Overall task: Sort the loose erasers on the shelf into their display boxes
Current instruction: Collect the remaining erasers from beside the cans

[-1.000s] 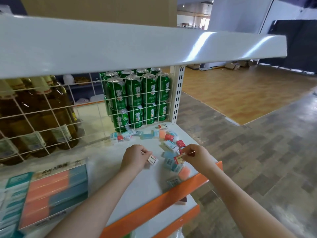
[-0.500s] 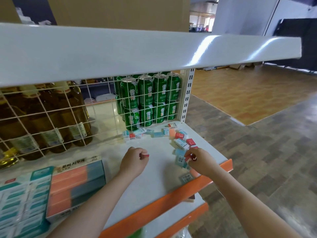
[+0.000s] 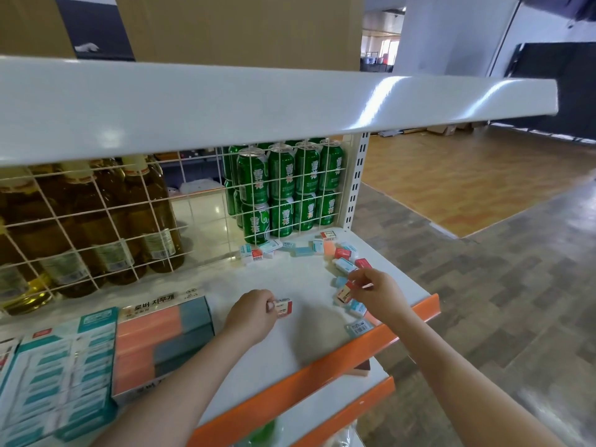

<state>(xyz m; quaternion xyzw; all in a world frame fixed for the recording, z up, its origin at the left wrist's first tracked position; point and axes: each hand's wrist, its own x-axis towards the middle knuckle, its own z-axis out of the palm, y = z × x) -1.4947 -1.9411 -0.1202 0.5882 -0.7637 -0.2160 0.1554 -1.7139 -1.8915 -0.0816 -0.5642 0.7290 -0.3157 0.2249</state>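
Note:
My left hand grips a red-and-white eraser over the middle of the white shelf. My right hand pinches another red-sleeved eraser at the edge of the loose pile. Several loose erasers in red, teal and peach lie scattered along the wire grid and the shelf's right end. At the left stand a display box of peach and blue erasers and a display box of teal-sleeved erasers.
A white wire grid backs the shelf, with green cans and amber bottles behind it. An upper shelf overhangs. An orange rail edges the front, and a peach eraser lies on the shelf below.
Both hands have stayed over the shelf holding erasers. The left hand's eraser now sticks out from its fingers, and the view has shifted so the display boxes show more fully.

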